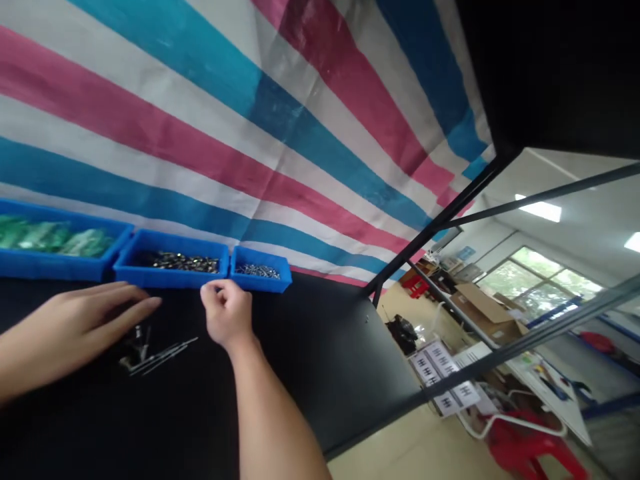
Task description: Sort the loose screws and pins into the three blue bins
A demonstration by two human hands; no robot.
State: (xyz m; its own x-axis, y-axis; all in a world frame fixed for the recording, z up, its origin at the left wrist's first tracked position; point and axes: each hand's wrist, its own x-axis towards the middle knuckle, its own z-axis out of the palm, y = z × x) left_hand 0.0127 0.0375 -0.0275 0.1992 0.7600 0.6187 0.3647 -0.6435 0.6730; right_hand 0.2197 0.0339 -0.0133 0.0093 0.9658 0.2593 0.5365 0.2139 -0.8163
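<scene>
My left hand point(93, 323) hovers over the black tabletop at left, its fingers stretched out and apart, with nothing visible in them. Just beneath and beside its fingertips lie several thin metal rods point(167, 353) and a few small metal pieces point(140, 343). My right hand point(227, 310) is curled closed in front of two blue bins; whatever its fingers may hold is hidden. The middle blue bin point(170, 277) holds many small dark and shiny metal parts point(183, 262). In the smaller blue bin point(263, 283) at its right are tiny silvery parts point(257, 271).
At far left stands a blue bin point(50, 267) with green plastic packets point(55, 237). A striped tarp point(280, 153) hangs behind the black table point(320, 360). A dark metal frame point(400, 267) bounds the right side. Beyond it are an open cardboard box point(485, 310) and a red stool point(530, 440).
</scene>
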